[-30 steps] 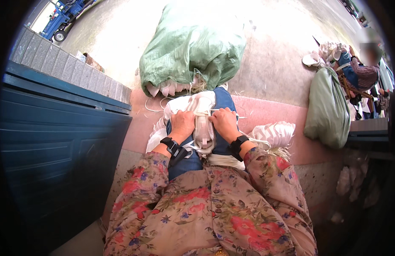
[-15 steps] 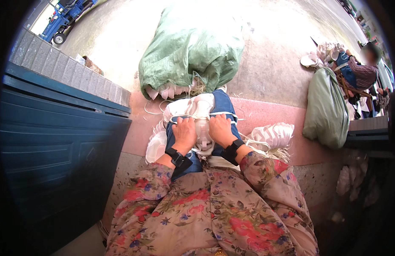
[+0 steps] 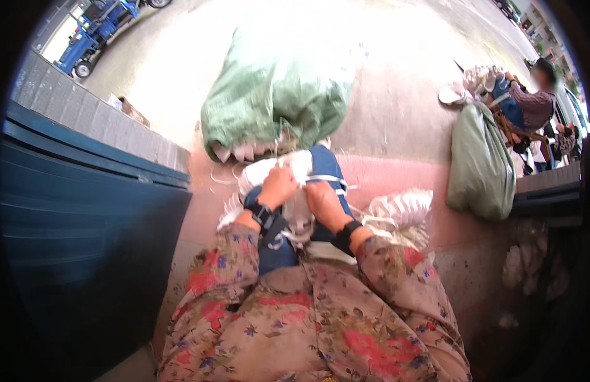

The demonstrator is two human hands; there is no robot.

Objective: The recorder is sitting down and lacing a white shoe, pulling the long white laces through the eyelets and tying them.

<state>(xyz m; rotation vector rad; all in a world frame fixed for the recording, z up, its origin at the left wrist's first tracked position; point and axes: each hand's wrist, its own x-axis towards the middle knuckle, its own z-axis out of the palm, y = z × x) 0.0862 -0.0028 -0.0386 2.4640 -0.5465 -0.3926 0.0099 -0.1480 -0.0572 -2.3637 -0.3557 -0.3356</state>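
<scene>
Across my knees, clad in blue cloth (image 3: 325, 162), lies a bundle of white pieces (image 3: 260, 172) that look like shoe uppers. A white cord (image 3: 328, 181) runs over the bundle. My left hand (image 3: 280, 186) is closed on the cord above the bundle, fingers pinched. Close beside it, my right hand (image 3: 325, 202) is also closed on the cord, its fingertips slightly blurred. Both wrists wear black straps. Part of the bundle is hidden under my hands.
A large green sack (image 3: 276, 95) with white pieces at its mouth stands ahead. To the right lie a stack of white pieces (image 3: 402, 207) and a full green sack (image 3: 481, 162). A seated person (image 3: 531, 105) works beyond it. A blue door (image 3: 91, 235) borders the left.
My hands have drawn closer together over the bundle; the left has moved right and up, the right slightly left and down. The whole view has shifted a little.
</scene>
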